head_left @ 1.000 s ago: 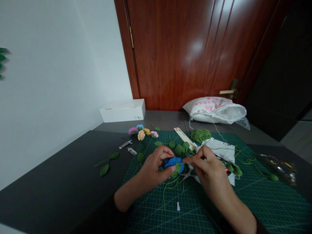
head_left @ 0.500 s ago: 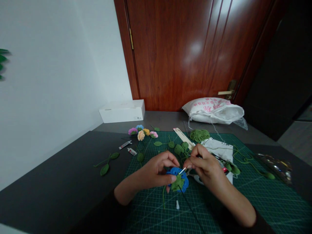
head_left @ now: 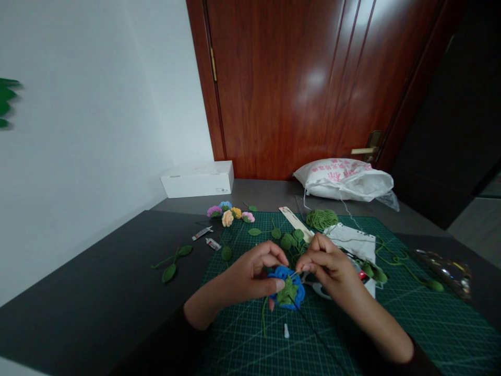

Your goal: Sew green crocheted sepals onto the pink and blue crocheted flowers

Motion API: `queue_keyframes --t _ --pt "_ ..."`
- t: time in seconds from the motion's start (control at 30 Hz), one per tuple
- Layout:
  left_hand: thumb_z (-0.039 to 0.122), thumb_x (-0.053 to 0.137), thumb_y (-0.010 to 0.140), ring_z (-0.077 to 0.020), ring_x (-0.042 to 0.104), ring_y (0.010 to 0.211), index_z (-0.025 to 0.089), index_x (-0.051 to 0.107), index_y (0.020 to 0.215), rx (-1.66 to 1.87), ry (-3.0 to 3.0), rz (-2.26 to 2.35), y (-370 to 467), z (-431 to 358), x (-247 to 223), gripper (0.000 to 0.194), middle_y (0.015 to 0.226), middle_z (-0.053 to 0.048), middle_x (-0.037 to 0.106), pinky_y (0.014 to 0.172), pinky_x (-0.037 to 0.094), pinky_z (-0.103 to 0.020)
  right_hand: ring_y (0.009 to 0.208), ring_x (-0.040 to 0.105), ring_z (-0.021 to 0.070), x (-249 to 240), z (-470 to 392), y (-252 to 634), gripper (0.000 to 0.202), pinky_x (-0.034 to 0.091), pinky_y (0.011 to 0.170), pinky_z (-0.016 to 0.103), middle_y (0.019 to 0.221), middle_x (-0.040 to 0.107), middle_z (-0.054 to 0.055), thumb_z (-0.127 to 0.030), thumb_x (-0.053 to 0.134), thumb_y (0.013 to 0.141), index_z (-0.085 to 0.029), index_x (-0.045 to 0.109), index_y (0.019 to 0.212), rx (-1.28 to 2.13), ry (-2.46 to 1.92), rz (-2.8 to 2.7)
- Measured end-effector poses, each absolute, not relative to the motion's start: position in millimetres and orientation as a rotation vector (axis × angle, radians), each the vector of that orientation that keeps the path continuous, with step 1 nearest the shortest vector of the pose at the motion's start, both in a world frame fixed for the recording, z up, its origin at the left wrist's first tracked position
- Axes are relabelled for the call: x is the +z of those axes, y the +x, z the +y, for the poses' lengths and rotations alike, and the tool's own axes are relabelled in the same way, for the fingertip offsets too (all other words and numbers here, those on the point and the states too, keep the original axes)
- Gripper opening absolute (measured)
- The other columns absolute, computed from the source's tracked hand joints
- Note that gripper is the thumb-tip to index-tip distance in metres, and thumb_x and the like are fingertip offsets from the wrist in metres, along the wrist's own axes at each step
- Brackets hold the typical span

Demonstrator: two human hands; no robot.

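A blue crocheted flower [head_left: 298,298] with a green star-shaped base [head_left: 287,292] faces up, held by its left edge between the thumb and fingers of my left hand [head_left: 254,271]. A thin dark stem [head_left: 309,325] runs from the green base toward the lower right. My right hand [head_left: 326,261] pinches a small, thin metallic tool [head_left: 295,273] at the flower's upper edge; its tip is too small to make out. A green yarn tail [head_left: 264,318] hangs beside the flower on the left.
On the green cutting mat [head_left: 415,324] lie a small white cap [head_left: 286,330], scissors [head_left: 319,288], green leaves [head_left: 287,241], yarn [head_left: 321,219] and paper [head_left: 350,237]. Small crocheted flowers [head_left: 227,218], tubes [head_left: 213,244], a white box [head_left: 199,180] and a white bag [head_left: 342,180] stand beyond.
The metallic tool in my right hand has tilted lower and shows less of its shine. Both hands stay nearly in place, and the whole view has shifted slightly.
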State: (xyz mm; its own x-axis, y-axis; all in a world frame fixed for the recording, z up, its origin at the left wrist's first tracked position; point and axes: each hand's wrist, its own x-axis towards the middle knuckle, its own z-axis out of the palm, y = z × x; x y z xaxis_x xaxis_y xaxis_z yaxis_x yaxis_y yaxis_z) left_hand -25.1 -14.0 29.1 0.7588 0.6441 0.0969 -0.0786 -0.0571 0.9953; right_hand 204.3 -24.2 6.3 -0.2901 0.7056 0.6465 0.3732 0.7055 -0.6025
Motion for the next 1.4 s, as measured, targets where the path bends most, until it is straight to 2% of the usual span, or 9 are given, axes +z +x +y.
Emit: queue_keyframes --t 0.1,0.27,0.47,0.8,1.13,1.4 --pt "0.024 0.072 0.082 -0.0091 0.057 0.063 0.018 0.050 0.103 0.658 1.585 0.545 -21.3 -15.0 25.8 0.031 0.083 0.001 0.057 0.051 0.053 -0.019 0.071 0.051 0.0172 9.2 -27.3 204.4 0.027 0.040 0.060 0.028 0.077 0.044 0.001 -0.007 0.055 0.091 -0.023 0.075 0.083 0.349 -0.848 -1.922" --pt "0.017 0.065 0.082 -0.0077 0.052 0.059 0.016 0.053 0.097 0.689 1.685 0.616 -19.0 -15.6 21.6 0.019 0.077 0.002 0.055 0.051 0.046 -0.018 0.071 0.051 0.0170 6.8 -27.4 202.0 0.026 0.039 0.060 0.028 0.077 0.044 0.001 -0.008 0.054 0.091 -0.022 0.074 0.082 0.344 -0.852 -1.930" --pt "0.023 0.061 0.087 -0.0100 0.056 0.066 0.017 0.053 0.104 0.622 1.724 0.533 -24.3 -15.1 30.0 0.019 0.083 0.000 0.057 0.060 0.048 -0.022 0.071 0.052 0.0168 1.8 -24.5 201.9 0.024 0.041 0.062 0.028 0.076 0.047 0.001 -0.012 0.057 0.092 -0.023 0.075 0.079 0.488 -0.865 -1.875" --pt "0.029 0.063 0.089 -0.0103 0.052 0.066 0.018 0.054 0.104 0.603 1.670 0.561 -25.8 -17.9 32.8 0.021 0.082 0.000 0.055 0.059 0.044 -0.021 0.072 0.051 0.0189 -0.8 -23.4 200.9 0.030 0.042 0.065 0.031 0.073 0.050 0.002 -0.036 0.057 0.096 -0.024 0.075 0.076 0.586 -0.930 -1.843" --pt "0.033 0.063 0.090 -0.0119 0.058 0.069 0.018 0.055 0.106 0.581 1.608 0.504 -26.5 -17.6 33.3 0.024 0.086 -0.001 0.058 0.060 0.052 -0.024 0.069 0.051 0.0190 -4.8 -19.7 198.5 0.039 0.040 0.064 0.031 0.067 0.054 0.002 -0.051 0.057 0.093 -0.024 0.076 0.072 0.646 -0.900 -1.815" --pt "0.031 0.064 0.090 -0.0111 0.057 0.071 0.019 0.053 0.107 0.617 1.650 0.483 -27.7 -17.2 36.8 0.024 0.091 -0.002 0.056 0.063 0.050 -0.023 0.070 0.052 0.0191 -2.0 -22.6 199.9 0.037 0.042 0.066 0.031 0.070 0.055 0.002 -0.047 0.056 0.095 -0.024 0.076 0.074 0.596 -0.927 -1.835"
